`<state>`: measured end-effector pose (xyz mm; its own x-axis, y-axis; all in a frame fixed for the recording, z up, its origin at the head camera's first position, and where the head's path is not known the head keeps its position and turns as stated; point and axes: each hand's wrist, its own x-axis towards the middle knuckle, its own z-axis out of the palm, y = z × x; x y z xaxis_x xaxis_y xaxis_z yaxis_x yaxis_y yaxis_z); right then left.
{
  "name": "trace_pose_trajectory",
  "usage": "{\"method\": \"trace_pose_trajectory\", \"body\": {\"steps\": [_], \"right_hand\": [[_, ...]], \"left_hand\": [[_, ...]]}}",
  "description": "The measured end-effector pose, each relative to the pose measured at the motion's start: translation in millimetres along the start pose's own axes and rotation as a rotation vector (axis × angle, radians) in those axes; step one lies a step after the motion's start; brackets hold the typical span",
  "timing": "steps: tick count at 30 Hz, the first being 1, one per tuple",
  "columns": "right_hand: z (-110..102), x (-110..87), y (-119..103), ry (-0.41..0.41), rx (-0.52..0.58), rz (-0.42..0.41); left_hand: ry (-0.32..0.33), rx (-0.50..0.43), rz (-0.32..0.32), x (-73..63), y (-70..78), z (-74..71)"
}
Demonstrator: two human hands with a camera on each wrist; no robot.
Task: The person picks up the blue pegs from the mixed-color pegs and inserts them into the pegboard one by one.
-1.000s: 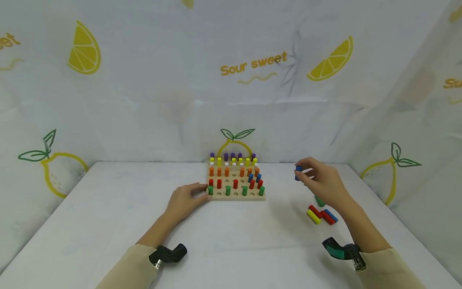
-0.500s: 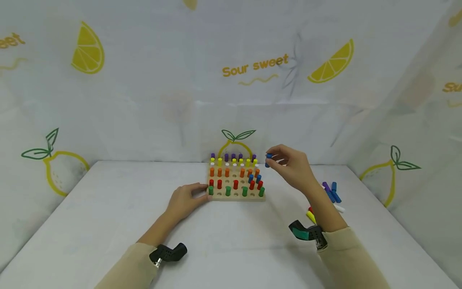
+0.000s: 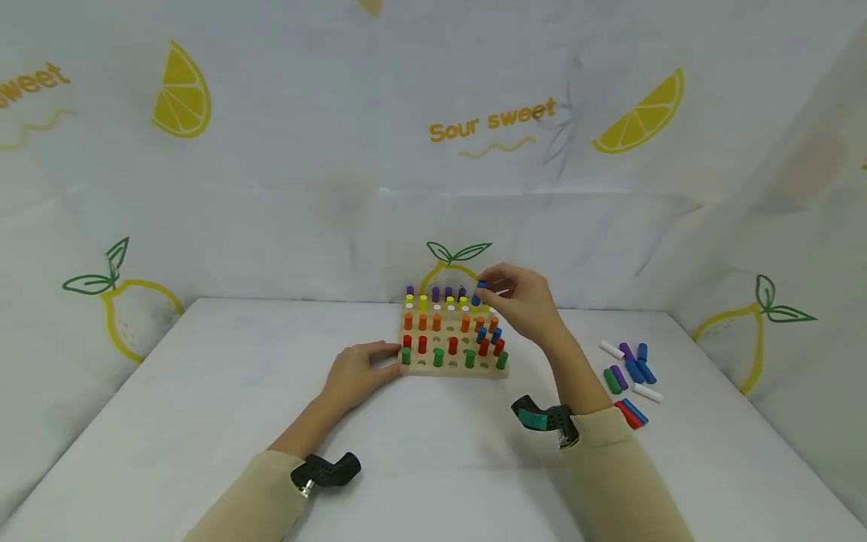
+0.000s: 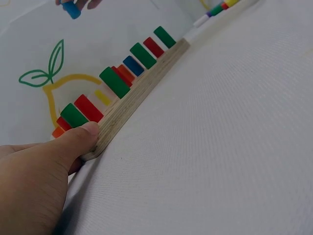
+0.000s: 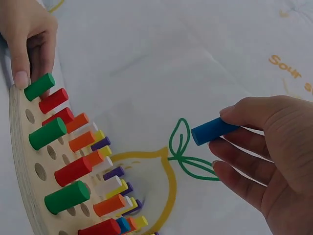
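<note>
A wooden pegboard (image 3: 428, 370) holds rows of upright pegs: green, red, blue, orange, white, yellow and purple, with bare holes among them. At its near left corner my left hand (image 3: 360, 373) grips the board, thumb on the front edge in the left wrist view. Above the board's back right part, my right hand (image 3: 525, 301) pinches a blue peg (image 5: 214, 131) between thumb and fingers. The peg is tilted and apart from the board. Two blue pegs (image 3: 482, 335) stand at the right end of the blue row.
Loose pegs lie on the white table to the right: white pegs (image 3: 647, 393), purple, blue and red ones, and a green peg (image 3: 612, 382). A lemon-printed cloth (image 3: 305, 241) hangs right behind the board.
My right hand has carried the blue peg leftward from above the loose pegs to over the board. My left hand keeps its hold on the corner. The head view has shifted slightly.
</note>
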<state>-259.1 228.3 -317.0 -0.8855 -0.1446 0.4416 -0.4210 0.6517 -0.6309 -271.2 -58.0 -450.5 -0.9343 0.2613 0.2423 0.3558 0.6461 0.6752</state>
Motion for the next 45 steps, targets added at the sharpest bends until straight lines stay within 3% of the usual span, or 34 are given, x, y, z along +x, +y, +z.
{"method": "trace_pose_trajectory", "body": {"steps": [22,29,45], "right_hand": [[38,-4.7,45,-0.119,-0.027,0.069],[46,-5.7,48,-0.171,-0.066,0.097],[55,-7.7,58,-0.19,-0.109,0.109]], "left_hand": [[-0.012,0.001,-0.005,-0.9,3.3,-1.1],[-0.007,-0.003,-0.005,-0.7,0.8,-1.6],[-0.004,-0.004,-0.004,-0.6,2.1,-1.7]]}}
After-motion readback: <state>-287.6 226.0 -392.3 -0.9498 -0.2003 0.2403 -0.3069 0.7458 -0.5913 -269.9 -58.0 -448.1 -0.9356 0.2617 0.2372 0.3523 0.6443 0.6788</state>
